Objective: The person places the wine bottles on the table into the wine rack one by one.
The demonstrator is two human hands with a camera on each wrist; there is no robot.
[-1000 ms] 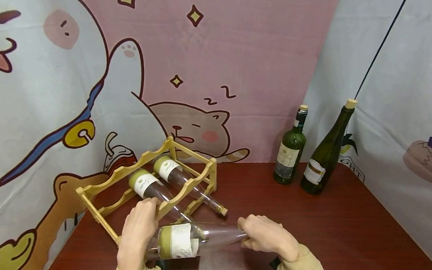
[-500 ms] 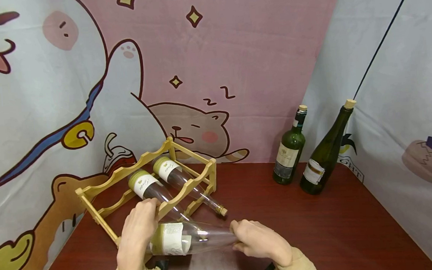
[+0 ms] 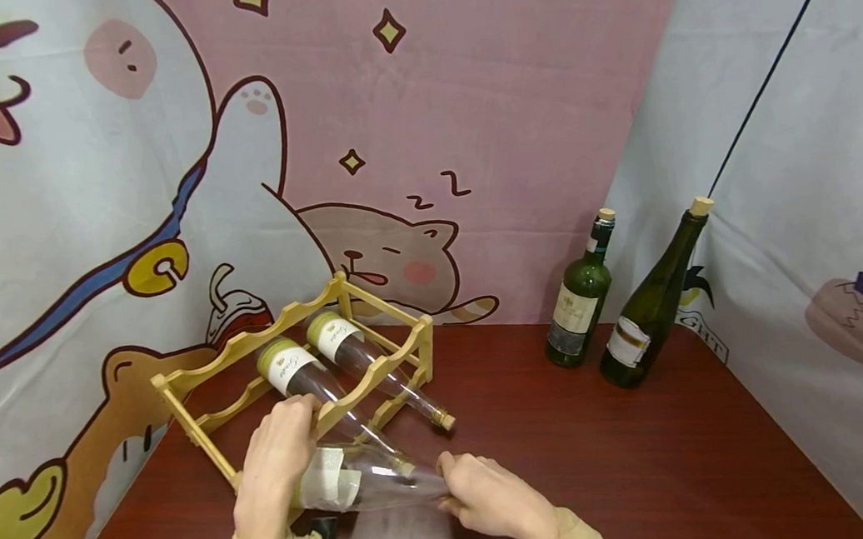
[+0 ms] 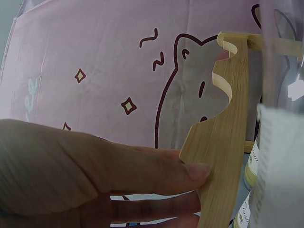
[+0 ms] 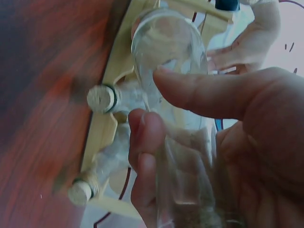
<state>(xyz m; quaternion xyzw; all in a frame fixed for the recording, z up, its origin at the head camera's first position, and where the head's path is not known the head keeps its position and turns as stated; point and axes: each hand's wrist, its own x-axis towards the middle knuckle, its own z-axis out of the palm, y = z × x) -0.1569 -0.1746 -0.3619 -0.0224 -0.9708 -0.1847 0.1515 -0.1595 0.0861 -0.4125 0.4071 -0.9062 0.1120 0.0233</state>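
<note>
My left hand (image 3: 276, 464) grips the front rail of a light wooden wine rack (image 3: 367, 381); the left wrist view has the thumb pressed on the scalloped rail (image 4: 223, 152). With curled fingers, my right hand (image 3: 496, 499) holds a clear wine bottle (image 3: 389, 477) by its neck. The bottle lies roughly level in front of the rack, its labelled base end partly hidden behind my left hand and wrist. In the right wrist view, the thumb and fingers wrap the clear glass (image 5: 166, 45). Two corked clear bottles, a nearer one (image 3: 288, 367) and a farther one (image 3: 339, 339), rest tilted in the rack.
At the back right of the dark red table (image 3: 641, 472) stand a green wine bottle (image 3: 577, 313) and a taller dark green bottle (image 3: 648, 313), both corked. A cartoon-printed cloth (image 3: 512, 130) hangs behind and along the sides.
My right hand has moved left with the clear bottle, bringing its base farther behind my left hand. My left hand and the rack have stayed in place.
</note>
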